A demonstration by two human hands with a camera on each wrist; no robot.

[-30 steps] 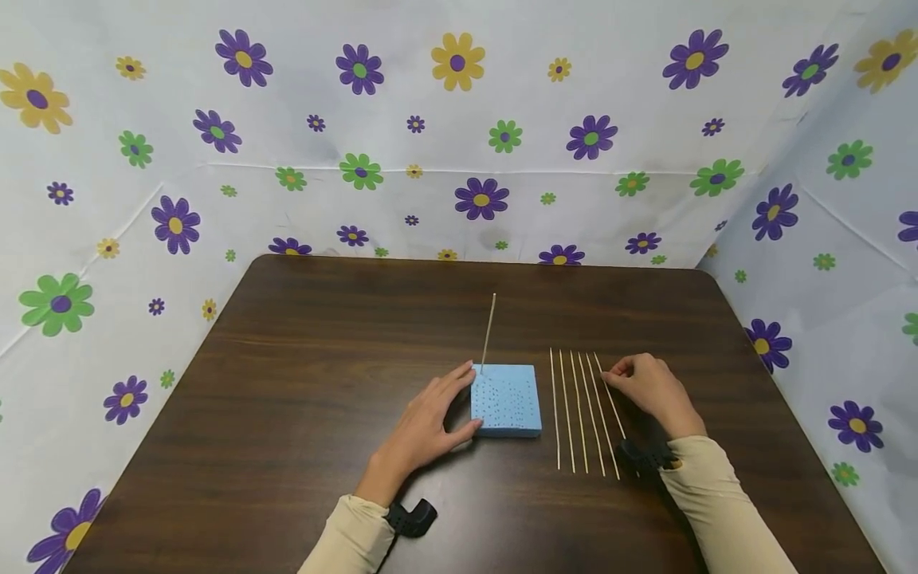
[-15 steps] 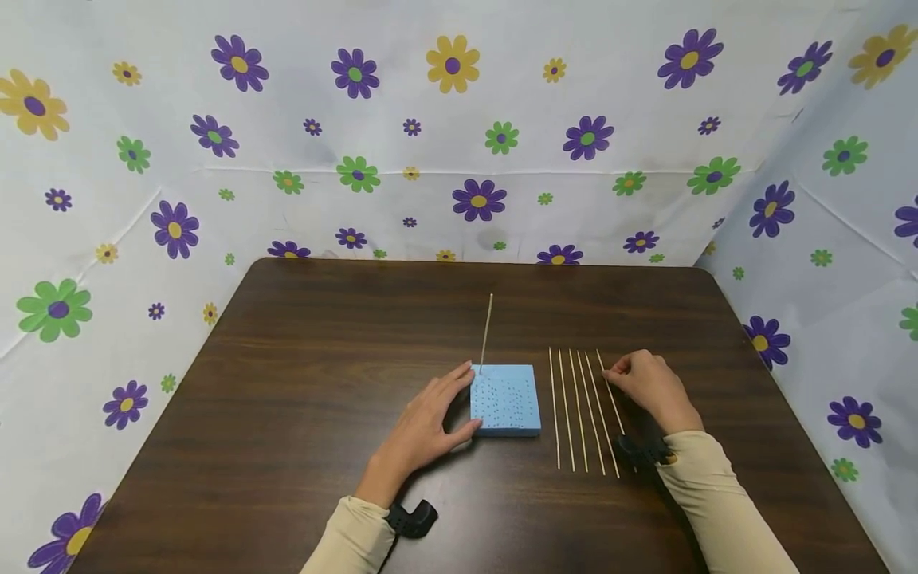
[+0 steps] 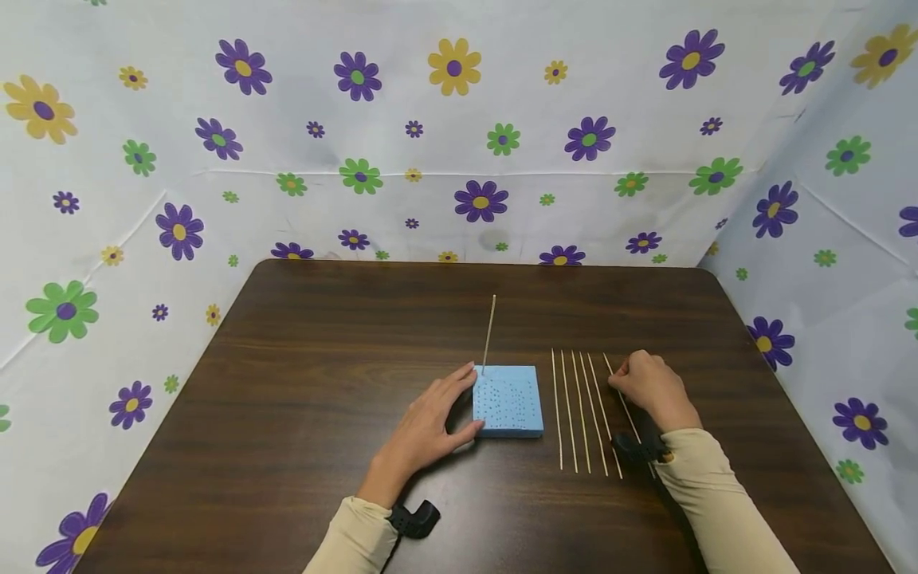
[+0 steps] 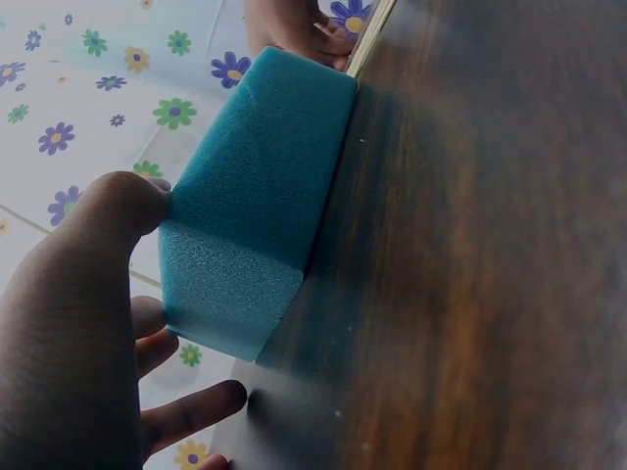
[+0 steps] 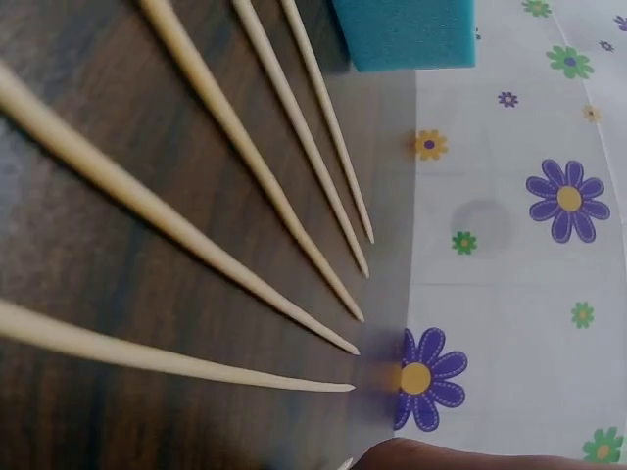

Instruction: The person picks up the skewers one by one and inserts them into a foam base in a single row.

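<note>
The right hand [image 3: 654, 391] has thumb and fingers together, pinching the outermost stick [image 3: 630, 417] near its far end, right of the five other sticks [image 5: 263, 174] on the table [image 3: 323, 399]. The right wrist view catches little of this, so firmness of grip cannot be confirmed. A light pinch, kept clear of the neighbouring row, is judged sound practice. The left hand [image 3: 430, 418], fingers spread apart, touches the left corners of the blue block [image 3: 508, 402]; gentle pressure there should suffice. The block's top is dotted with holes; one standing stick [image 3: 489, 335], slightly tilted, occupies its far left corner.
</note>
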